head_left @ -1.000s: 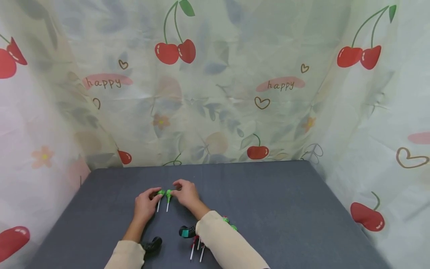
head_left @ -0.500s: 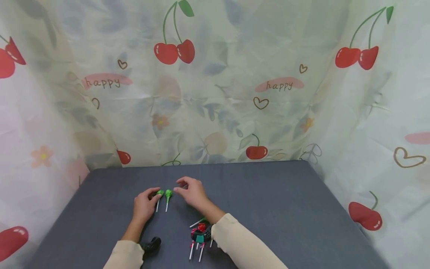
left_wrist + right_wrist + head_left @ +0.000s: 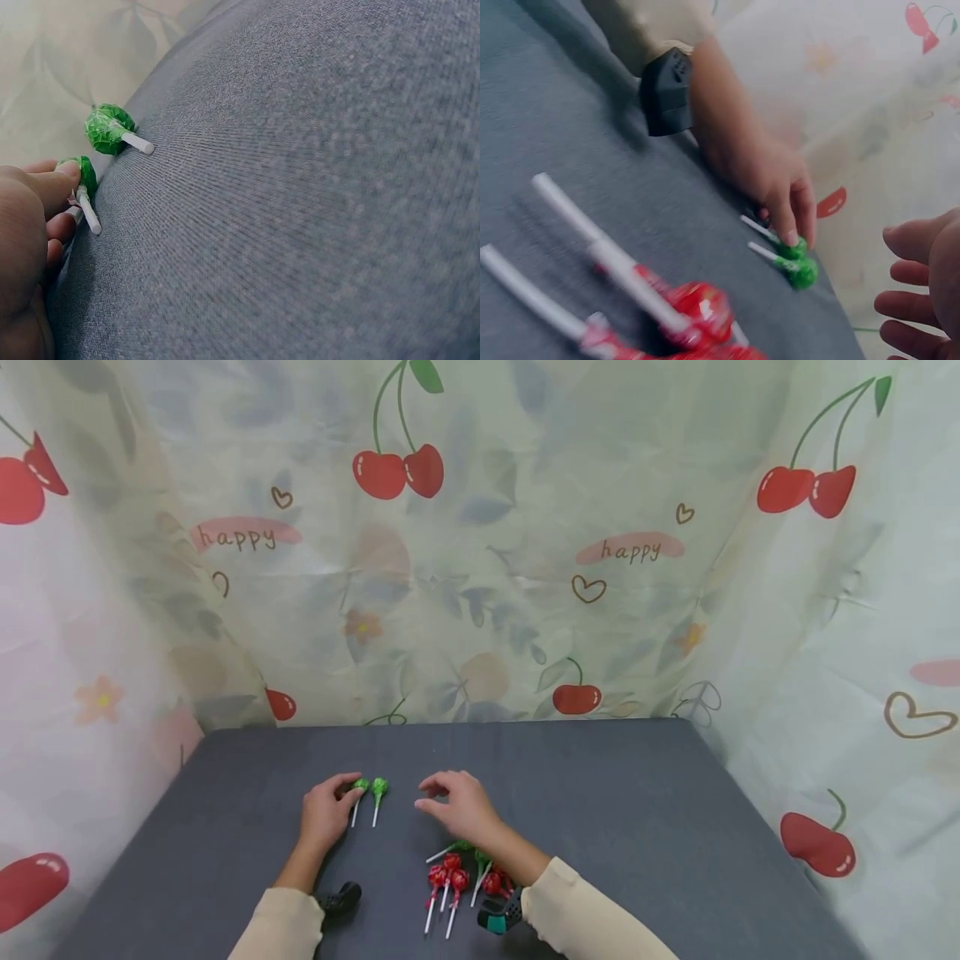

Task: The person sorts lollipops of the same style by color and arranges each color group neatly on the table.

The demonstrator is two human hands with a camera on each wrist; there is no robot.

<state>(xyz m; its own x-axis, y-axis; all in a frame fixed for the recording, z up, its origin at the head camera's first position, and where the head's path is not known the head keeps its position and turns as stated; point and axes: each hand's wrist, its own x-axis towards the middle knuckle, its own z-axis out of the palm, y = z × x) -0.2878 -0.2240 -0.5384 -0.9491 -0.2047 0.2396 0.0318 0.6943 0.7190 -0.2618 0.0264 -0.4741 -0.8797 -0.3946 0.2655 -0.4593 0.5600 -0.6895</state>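
My left hand (image 3: 327,810) pinches the head of a green-wrapped lollipop (image 3: 88,177) between thumb and fingers, its white stick pointing toward me. Just right of it a second green lollipop (image 3: 379,787) lies on the dark grey table, stick also toward me. My right hand (image 3: 459,806) hangs over the table with fingers relaxed and nothing between them. Below that hand lies a pile of red lollipops (image 3: 452,877) with a few green lollipops (image 3: 481,860) among them, partly hidden by the right wrist.
The grey table (image 3: 615,827) reaches back to a curtain (image 3: 480,610) printed with cherries, which also hangs on both sides. A black wrist device (image 3: 341,898) sits on the left wrist and another wrist device (image 3: 500,913) on the right.
My right hand has let go of the second green lollipop and moved right and toward me, uncovering the red pile. My left hand has stayed on its lollipop.
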